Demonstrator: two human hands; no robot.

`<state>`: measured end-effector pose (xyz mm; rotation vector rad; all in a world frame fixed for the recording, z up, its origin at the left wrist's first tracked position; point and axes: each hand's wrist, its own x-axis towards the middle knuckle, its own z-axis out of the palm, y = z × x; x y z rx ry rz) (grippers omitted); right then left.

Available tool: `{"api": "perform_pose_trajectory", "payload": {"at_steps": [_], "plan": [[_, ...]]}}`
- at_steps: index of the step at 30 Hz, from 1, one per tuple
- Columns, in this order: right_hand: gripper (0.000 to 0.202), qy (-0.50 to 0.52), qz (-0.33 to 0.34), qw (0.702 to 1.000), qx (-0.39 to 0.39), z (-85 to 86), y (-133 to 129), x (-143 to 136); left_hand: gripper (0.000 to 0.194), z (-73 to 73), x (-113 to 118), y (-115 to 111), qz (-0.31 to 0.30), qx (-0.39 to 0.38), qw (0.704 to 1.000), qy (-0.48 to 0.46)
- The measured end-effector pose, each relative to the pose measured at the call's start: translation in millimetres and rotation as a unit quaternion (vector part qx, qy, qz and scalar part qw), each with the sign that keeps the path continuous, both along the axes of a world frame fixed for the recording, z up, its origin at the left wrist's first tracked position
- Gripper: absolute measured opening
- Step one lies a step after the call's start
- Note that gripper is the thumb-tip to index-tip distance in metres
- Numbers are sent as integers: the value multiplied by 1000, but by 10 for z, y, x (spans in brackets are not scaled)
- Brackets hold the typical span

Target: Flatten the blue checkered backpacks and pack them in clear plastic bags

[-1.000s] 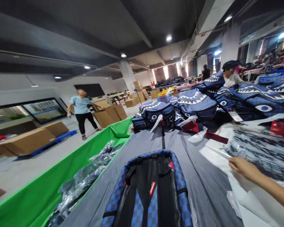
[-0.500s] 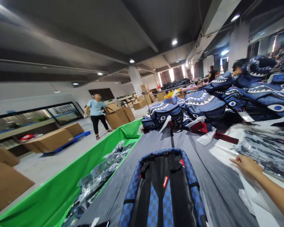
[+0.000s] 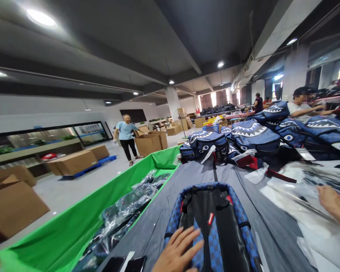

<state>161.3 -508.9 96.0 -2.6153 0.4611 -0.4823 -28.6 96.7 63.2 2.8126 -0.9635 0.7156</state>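
Observation:
A blue checkered backpack [image 3: 212, 226] lies with its black strap side up on the grey cloth [image 3: 158, 211]. My left hand [image 3: 181, 251] is over its lower left part, fingers spread, with nothing held. At the right edge, my right hand [image 3: 333, 200] has its fingers bent together at the clear plastic bags [image 3: 294, 189]; whether it grips a bag edge is too blurred to tell. Beyond the backpack, several blue backpacks with white teeth and eyes [image 3: 249, 134] are piled up, with tags and red straps around them.
On the left, a green-lined bin [image 3: 82, 215] holds plastic-wrapped items [image 3: 127, 200]. Two dark flat objects [image 3: 136, 264] lie at the bottom edge. A person in light blue [image 3: 126, 132] stands by cardboard boxes [image 3: 150, 141]. Another person [image 3: 303, 102] is behind the backpack pile.
My left hand has come into view over the backpack. My right hand has moved to the right over the plastic bags. The person behind the pile shows more, with arms visible.

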Motion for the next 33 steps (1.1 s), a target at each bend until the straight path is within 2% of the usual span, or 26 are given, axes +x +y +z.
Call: {"api": "perform_pose_trajectory", "payload": {"at_steps": [2, 5, 7, 9, 10, 11, 12, 13, 15, 17, 20, 22, 23, 24, 25, 26, 27, 28, 31, 33], "plan": [[35, -13, 29, 999, -8, 200, 13, -130, 65, -175, 297, -339, -32, 62, 998, -11], [26, -23, 70, 997, -26, 529, 69, -354, 77, -675, 464, -736, -51, 83, 994, -47], [23, -37, 85, 995, -41, 772, 129, -505, 77, -1079, 370, -889, -48, 86, 992, -78], [19, -52, 96, 992, -55, 1027, 225, -642, 69, -1395, 149, -977, -5, 65, 993, -103], [18, -59, 103, 991, -61, 1156, 292, -703, 67, -1477, 11, -1003, 21, 44, 993, -104], [17, -65, 113, 989, -66, 1282, 375, -758, 66, -1491, -133, -1020, 39, 24, 995, -87], [17, -72, 125, 987, -70, 1402, 473, -808, 66, -1433, -271, -1031, 41, 8, 998, -48], [18, -78, 139, 984, -74, 1514, 587, -852, 64, -1306, -394, -1042, 26, -6, 1000, 8], [20, -96, 167, 978, -79, 1704, 857, -936, 65, -888, -571, -1095, -32, -42, 989, 140], [23, -110, 202, 970, -80, 1834, 1176, -1031, 86, -371, -641, -1249, -20, -146, 966, 212], [31, -118, 266, 954, -79, 1898, 1691, -1222, 73, 303, -564, -1723, 11, -316, 916, 246], [37, -120, 311, 941, -63, 1858, 2000, -1366, 80, 593, -410, -2111, 49, -426, 858, 283], [40, -120, 333, 934, -46, 1821, 2123, -1433, 86, 691, -312, -2279, 67, -468, 833, 288], [43, -117, 354, 928, -26, 1779, 2216, -1492, 84, 765, -208, -2407, 83, -501, 814, 281], [47, -113, 372, 921, -4, 1734, 2274, -1542, 73, 819, -107, -2483, 97, -528, 800, 266], [50, -107, 386, 916, 13, 1688, 2295, -1584, 53, 859, -16, -2500, 108, -549, 791, 246], [54, -98, 395, 913, 25, 1641, 2282, -1620, 30, 889, 61, -2458, 116, -566, 784, 226], [58, -87, 398, 913, 32, 1592, 2239, -1653, 17, 912, 117, -2364, 121, -581, 778, 206], [67, -38, 393, 916, 68, 1402, 2039, -1773, 21, 959, 152, -1931, 112, -611, 769, 151], [70, 23, 411, 904, 116, 1225, 1951, -1885, 19, 972, 78, -1685, 86, -622, 770, 118]]}}
